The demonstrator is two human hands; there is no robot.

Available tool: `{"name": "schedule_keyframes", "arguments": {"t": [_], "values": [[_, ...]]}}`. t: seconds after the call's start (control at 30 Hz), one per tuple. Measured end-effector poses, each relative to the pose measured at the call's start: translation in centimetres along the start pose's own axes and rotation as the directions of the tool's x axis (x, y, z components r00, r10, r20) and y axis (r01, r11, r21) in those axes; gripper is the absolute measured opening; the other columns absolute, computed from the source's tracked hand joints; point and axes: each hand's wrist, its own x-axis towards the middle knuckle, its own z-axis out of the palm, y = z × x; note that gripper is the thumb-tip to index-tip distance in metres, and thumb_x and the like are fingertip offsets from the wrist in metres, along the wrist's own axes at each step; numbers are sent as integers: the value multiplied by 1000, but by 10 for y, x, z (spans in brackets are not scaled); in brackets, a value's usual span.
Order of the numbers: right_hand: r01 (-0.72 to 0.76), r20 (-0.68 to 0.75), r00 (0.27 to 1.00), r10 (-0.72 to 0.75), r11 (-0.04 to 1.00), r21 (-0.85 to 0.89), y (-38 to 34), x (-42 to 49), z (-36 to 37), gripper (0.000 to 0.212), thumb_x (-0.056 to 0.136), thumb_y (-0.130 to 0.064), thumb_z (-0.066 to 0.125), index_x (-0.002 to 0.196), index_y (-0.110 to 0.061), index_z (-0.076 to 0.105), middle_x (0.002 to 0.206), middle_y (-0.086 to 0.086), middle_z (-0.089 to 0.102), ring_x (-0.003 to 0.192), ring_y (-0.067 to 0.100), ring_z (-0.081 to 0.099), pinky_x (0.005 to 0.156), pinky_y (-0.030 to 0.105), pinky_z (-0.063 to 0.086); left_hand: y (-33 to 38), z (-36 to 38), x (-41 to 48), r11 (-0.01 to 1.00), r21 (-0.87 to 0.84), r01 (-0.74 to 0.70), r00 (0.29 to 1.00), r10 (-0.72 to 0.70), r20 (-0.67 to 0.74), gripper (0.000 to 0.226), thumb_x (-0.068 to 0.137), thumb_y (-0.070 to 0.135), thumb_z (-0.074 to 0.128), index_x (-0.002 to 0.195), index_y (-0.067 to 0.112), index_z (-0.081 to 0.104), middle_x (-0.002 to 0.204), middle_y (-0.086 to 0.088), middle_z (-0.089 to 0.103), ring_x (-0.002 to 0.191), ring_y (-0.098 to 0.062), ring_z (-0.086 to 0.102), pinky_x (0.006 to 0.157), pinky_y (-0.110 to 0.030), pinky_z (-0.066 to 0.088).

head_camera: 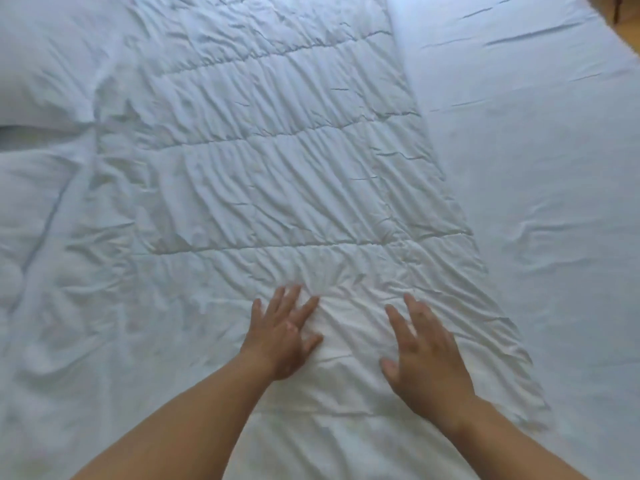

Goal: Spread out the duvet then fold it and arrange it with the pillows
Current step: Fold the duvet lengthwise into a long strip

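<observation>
The quilted white duvet (277, 168) lies in a long, creased band on the bed, its right edge running beside the bare sheet (536, 150). A pillow (41, 64) sits at the duvet's far left corner. The left hand (282, 337) and right hand (424, 358) rest palm-down on the duvet's near end, side by side. Their fingers (417, 306) are straight and spread, grasping nothing. They are probably pressing it flat so that a fold sits neatly.
</observation>
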Motion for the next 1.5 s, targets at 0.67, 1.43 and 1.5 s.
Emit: {"name": "schedule_keyframes", "arguments": {"t": [0.67, 1.43, 1.5], "values": [[343, 47, 939, -342, 939, -21, -491, 328, 94, 86, 89, -75, 34, 159, -36, 4, 169, -1, -3, 155, 21, 0, 124, 49, 9, -554, -80, 116, 588, -730, 347, 791, -602, -110, 84, 88, 71, 47, 149, 14, 36, 145, -11, 52, 132, -32, 48, 108, -38, 39], [168, -115, 975, -190, 969, -180, -492, 464, 133, 87, 89, -79, 15, 161, -30, 6, 169, 2, 0, 155, 25, -2, 122, 59, 1, -575, -156, 294, 565, -741, 363, 792, -606, -73, 85, 88, 72, 44, 142, 9, 26, 138, -19, 50, 122, -38, 53, 93, -43, 43], [195, -140, 965, -222, 963, -185, -487, 476, 138, 88, 88, -79, 19, 160, -29, 15, 169, 2, 6, 155, 25, 2, 121, 60, 4, -563, -140, 314, 623, -682, 383, 762, -631, -148, 76, 92, 71, 35, 135, 9, 32, 133, -21, 54, 120, -39, 54, 94, -44, 43]]}}
